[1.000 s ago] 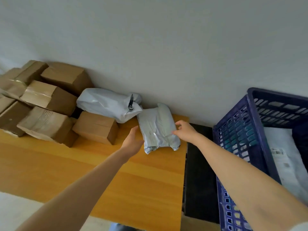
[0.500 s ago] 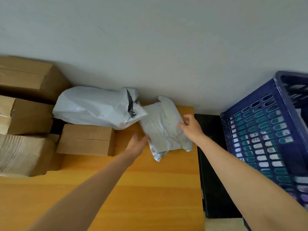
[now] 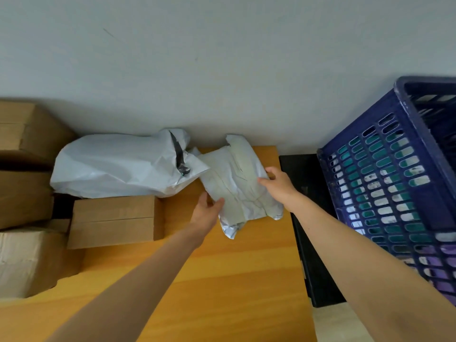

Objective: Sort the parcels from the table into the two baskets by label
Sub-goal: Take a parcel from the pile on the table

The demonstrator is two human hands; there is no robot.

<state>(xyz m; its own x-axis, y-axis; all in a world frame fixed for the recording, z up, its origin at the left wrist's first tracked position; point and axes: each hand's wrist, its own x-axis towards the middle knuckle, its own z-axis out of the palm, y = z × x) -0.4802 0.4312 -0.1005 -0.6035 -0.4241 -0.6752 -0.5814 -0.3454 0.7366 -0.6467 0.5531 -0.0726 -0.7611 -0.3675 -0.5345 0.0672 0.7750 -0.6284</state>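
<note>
Both arms reached forward; left hand [image 3: 206, 213] pinched the grey parcel [image 3: 237, 183] at its near-left edge, right hand [image 3: 278, 185] gripped its right side, at the table [image 3: 234, 280] corner.

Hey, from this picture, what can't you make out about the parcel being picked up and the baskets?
All head view.
The grey parcel: no label shows on its top face; the underside faces the table.
The left hand: fingers hidden under the parcel.
The blue basket: inside hidden by its wall and the right edge.
The second basket: out of frame.
The cardboard boxes: cut by the left edge.
</note>
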